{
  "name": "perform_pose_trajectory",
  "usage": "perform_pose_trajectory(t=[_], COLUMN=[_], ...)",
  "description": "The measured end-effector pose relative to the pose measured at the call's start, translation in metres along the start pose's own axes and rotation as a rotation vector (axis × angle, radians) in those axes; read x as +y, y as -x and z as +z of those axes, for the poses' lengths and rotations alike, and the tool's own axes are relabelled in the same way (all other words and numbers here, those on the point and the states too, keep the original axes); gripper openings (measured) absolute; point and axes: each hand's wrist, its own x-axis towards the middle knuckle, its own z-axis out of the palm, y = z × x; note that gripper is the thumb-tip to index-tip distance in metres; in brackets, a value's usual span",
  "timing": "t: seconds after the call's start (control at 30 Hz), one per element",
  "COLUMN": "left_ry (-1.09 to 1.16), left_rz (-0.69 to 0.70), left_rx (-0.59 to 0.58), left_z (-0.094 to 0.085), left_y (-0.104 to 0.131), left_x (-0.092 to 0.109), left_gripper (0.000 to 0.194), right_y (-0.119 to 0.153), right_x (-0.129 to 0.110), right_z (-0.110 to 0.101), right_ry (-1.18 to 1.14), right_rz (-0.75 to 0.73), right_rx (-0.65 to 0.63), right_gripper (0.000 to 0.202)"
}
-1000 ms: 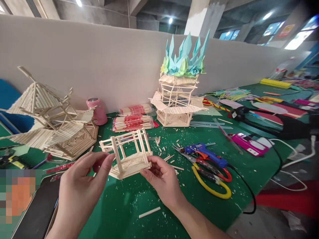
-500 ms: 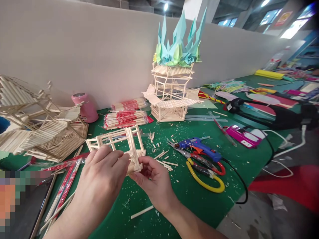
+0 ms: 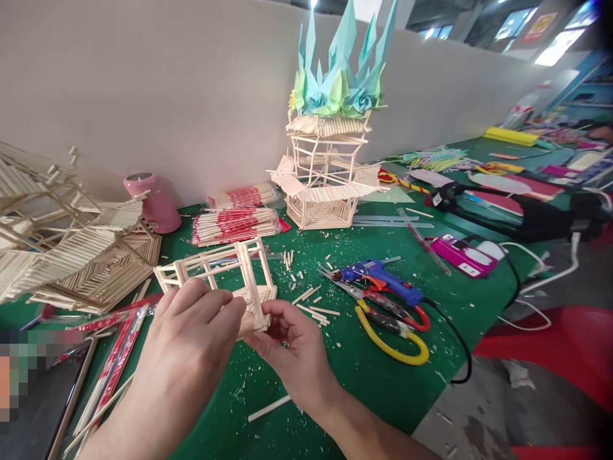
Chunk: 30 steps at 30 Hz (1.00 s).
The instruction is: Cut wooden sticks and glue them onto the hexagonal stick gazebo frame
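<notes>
Between my hands is a small wooden stick frame (image 3: pixel 249 271), box-shaped with open sides and a floor of sticks. My left hand (image 3: pixel 191 345) is closed at its near side, fingers bent down over the edge; the fingertips are partly hidden behind the back of the hand. My right hand (image 3: pixel 292 348) pinches the frame's right near corner between thumb and fingers. Short cut sticks (image 3: pixel 316 310) lie on the green table just right of the frame, and a longer loose stick (image 3: pixel 269 409) lies below my right hand.
A blue glue gun (image 3: pixel 378 278) and yellow-and-red-handled pliers (image 3: pixel 393 348) lie to the right. Behind stand a stick pavilion (image 3: pixel 323 207) topped with folded paper, bagged sticks (image 3: pixel 237 225) and a pink device (image 3: pixel 156 201). A larger stick model (image 3: pixel 90 255) stands left; a magenta power strip (image 3: pixel 462 255) lies right.
The camera view has shifted slightly, so the surroundings sit a little further left and mostly higher. Both hands keep their hold on the stick frame, with almost no other movement visible.
</notes>
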Motion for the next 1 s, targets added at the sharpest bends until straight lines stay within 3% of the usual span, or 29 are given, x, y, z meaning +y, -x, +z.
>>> perform_pose_trajectory(t=[1.0], left_ry=[0.027], left_rz=[-0.011], left_rx=[-0.029], left_z=[0.0001], left_y=[-0.0011], left_x=[0.0035], left_gripper=[0.021], right_y=[0.0001], right_x=[-0.0035], right_z=[-0.0011], right_ry=[0.090], right_rz=[-0.020], right_rx=[0.027], right_gripper=[0.022])
